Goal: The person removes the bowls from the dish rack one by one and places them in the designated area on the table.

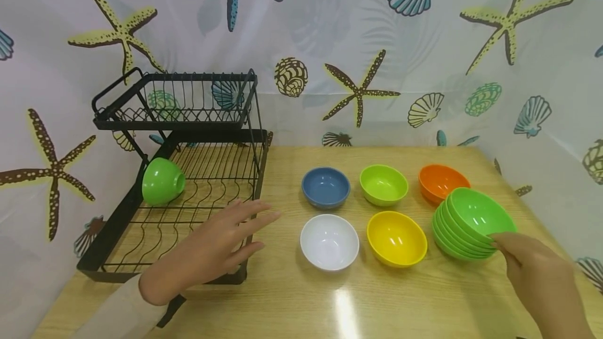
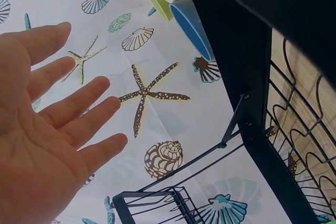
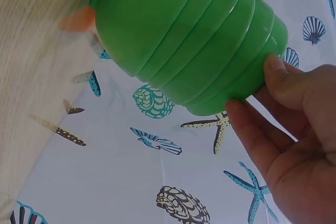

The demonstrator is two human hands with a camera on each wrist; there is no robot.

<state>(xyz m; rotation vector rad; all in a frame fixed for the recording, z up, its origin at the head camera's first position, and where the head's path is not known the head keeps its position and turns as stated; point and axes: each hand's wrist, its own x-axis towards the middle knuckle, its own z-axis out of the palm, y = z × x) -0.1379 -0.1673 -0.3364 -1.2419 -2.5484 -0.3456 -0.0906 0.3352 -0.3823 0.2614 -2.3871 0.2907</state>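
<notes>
My right hand [image 1: 542, 271] is at the near right side of a stack of green bowls [image 1: 459, 242]. Its thumb and fingers pinch the rim of the top green bowl [image 1: 482, 213], which tilts on the stack. The right wrist view shows the nested green bowls [image 3: 184, 40] side-on, with the right hand [image 3: 299, 114] at the topmost rim. Over the near right part of the black dish rack [image 1: 108, 276], my left hand [image 1: 212, 245] hovers with fingers spread and holds nothing. In the left wrist view the left hand [image 2: 58, 114] has its palm exposed.
One green bowl [image 1: 161, 182] leans on its side at the rack's left. Between rack and stack stand blue [image 1: 325, 187], lime [image 1: 383, 186], orange [image 1: 440, 179], white [image 1: 329, 242] and yellow bowls [image 1: 397, 239]. A patterned curtain [image 1: 301, 25] hangs behind the wooden table [image 1: 282, 302].
</notes>
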